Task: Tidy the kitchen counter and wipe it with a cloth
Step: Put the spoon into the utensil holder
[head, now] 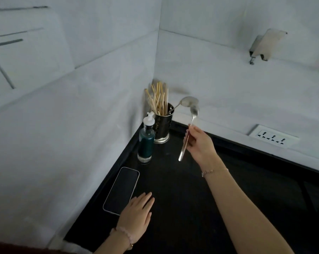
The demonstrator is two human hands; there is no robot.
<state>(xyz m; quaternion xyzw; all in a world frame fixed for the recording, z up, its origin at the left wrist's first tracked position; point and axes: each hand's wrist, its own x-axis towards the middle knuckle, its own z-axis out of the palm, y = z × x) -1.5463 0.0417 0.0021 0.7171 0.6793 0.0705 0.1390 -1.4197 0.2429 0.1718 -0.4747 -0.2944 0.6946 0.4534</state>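
Note:
My right hand [198, 142] holds a steel spoon [191, 121] by its handle, bowl up, above the black counter [182, 198] and just right of the metal utensil holder [162, 125] in the corner. The holder contains several wooden chopsticks [159, 98] and a larger spoon [188, 102] leaning out to the right. My left hand [136, 211] lies flat on the counter, fingers together, touching the lower corner of a dark phone [121, 190]. No cloth is in view.
A bottle of blue-green liquid with a white cap [146, 142] stands just left of the holder. White tiled walls meet at the corner. A power socket strip [273, 138] sits on the right wall, with a metal wall bracket [265, 44] above.

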